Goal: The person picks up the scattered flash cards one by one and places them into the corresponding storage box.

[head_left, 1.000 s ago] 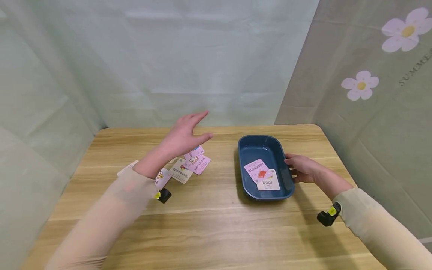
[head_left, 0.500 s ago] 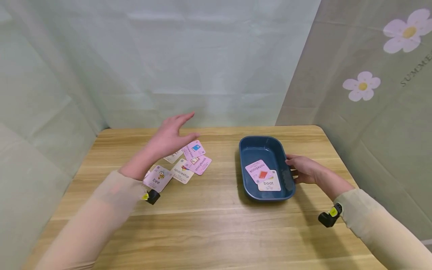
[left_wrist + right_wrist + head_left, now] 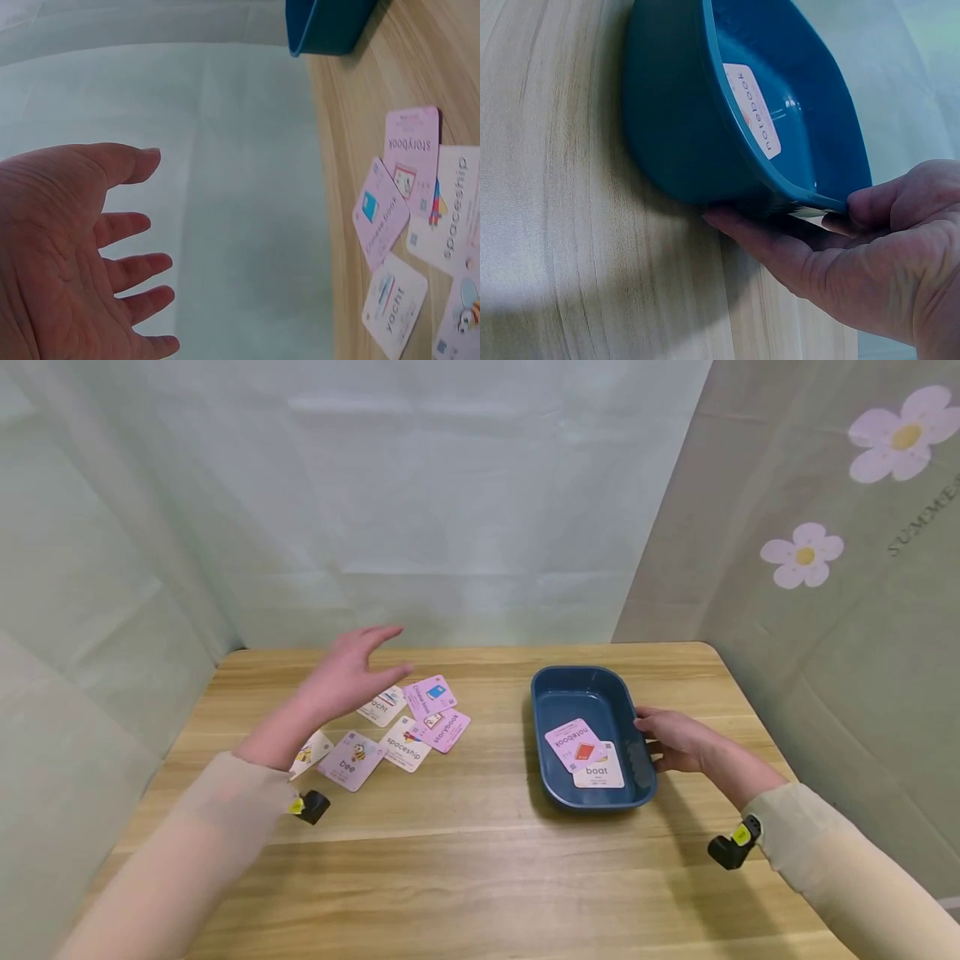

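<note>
My left hand [image 3: 341,677] hangs above the left side of the table, fingers spread and nothing in it. Below and beside it lie picture cards: the yacht card [image 3: 382,705], Chinese book card [image 3: 430,695], storybook card [image 3: 448,731], spaceship card [image 3: 405,744] and bee card [image 3: 351,761]. Another card [image 3: 311,752] is partly covered by the left forearm. My right hand [image 3: 678,739] holds the right side of a blue plastic tray [image 3: 555,785], fingertips at its rim and outer wall. Inside the tray, the notebook card [image 3: 573,743] overlaps the boat card [image 3: 603,770].
The wooden table [image 3: 450,877] meets a pale cloth backdrop [image 3: 450,527] at its far edge. More cloth, printed with flowers [image 3: 802,555], hangs on the right. Wrist cameras are strapped to both arms, such as the black camera [image 3: 731,845] on the right.
My left hand has moved left and a little lower, uncovering the yacht, Chinese book and bee cards. The right hand stays at the tray, and the cards inside it keep their places.
</note>
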Motion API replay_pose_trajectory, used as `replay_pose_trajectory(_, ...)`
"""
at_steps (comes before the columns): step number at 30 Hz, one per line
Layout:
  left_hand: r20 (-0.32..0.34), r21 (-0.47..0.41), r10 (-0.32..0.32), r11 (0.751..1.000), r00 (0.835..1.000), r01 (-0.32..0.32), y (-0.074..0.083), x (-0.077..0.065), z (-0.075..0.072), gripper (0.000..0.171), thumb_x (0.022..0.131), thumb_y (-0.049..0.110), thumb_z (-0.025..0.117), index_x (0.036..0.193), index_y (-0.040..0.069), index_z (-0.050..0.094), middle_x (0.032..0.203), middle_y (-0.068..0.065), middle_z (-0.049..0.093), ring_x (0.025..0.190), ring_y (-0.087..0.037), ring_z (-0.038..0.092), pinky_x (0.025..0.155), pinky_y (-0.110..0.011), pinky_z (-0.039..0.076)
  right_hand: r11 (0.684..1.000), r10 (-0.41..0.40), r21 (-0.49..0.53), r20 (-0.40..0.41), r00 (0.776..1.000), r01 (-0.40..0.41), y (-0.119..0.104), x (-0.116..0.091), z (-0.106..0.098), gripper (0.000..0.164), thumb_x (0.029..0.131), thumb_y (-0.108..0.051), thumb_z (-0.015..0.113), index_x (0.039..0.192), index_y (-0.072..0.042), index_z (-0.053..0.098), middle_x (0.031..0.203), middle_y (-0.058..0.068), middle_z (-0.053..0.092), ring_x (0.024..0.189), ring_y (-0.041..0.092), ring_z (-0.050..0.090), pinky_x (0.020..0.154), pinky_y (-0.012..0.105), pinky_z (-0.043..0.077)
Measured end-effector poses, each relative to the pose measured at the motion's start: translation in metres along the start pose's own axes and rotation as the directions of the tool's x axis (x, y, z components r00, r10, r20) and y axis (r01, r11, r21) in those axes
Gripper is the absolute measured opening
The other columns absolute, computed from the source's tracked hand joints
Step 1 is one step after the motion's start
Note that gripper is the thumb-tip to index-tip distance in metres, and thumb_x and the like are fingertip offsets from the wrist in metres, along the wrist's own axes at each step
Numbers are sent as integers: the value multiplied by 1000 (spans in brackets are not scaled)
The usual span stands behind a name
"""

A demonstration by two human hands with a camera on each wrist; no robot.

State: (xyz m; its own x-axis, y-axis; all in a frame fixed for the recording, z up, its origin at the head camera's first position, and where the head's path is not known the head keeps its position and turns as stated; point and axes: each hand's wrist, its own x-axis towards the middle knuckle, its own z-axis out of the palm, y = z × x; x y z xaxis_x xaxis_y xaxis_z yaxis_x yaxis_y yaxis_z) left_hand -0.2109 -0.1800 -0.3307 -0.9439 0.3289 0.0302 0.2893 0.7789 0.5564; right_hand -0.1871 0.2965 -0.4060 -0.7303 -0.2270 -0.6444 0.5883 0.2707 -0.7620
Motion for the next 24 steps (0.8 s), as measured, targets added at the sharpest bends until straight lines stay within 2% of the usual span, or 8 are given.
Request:
replay_pose_trajectory(5, -5, 10, -15, 1000, 1000, 15, -10, -6, -6, 70, 101, 41, 63, 157, 9, 38, 161, -20, 34, 148, -46, 24, 115, -65, 21, 1000, 3, -1, -4, 1000, -3, -2, 1, 1, 57, 113, -16, 24, 164, -7, -1, 161, 31, 15, 142, 49, 26, 109, 68, 32)
replay_pose_trajectory(13, 0, 30, -60, 998, 998, 60, -26, -14, -12, 65, 101, 41, 63, 152, 6, 46, 156, -21, 40, 145, -48, 28, 113, -66, 23, 1000, 5, 0, 1, 1000, -5, -2, 2, 2, 58, 113, -15, 24, 163, -8, -2, 163, 32, 11, 144, 50, 23, 110, 69, 30)
replay_pose_trajectory(21, 19, 50, -94, 994, 995, 93, -44, -23, -15, 69, 101, 45, 63, 152, 3, 44, 155, -25, 41, 143, -50, 30, 113, -67, 24, 1000, -1, -2, 7, 1000, 1, -1, 2, 2, 58, 113, -15, 24, 163, -6, -4, 163, 32, 9, 145, 51, 21, 110, 70, 30)
replay_pose_trajectory(24, 24, 49, -106, 993, 994, 105, -48, -26, -15, 68, 101, 42, 63, 151, 1, 45, 154, -27, 41, 142, -51, 30, 112, -68, 24, 1000, -2, 0, 7, 1000, 2, -1, 2, 2, 58, 113, -15, 24, 163, -6, -4, 163, 32, 8, 145, 51, 21, 110, 70, 29)
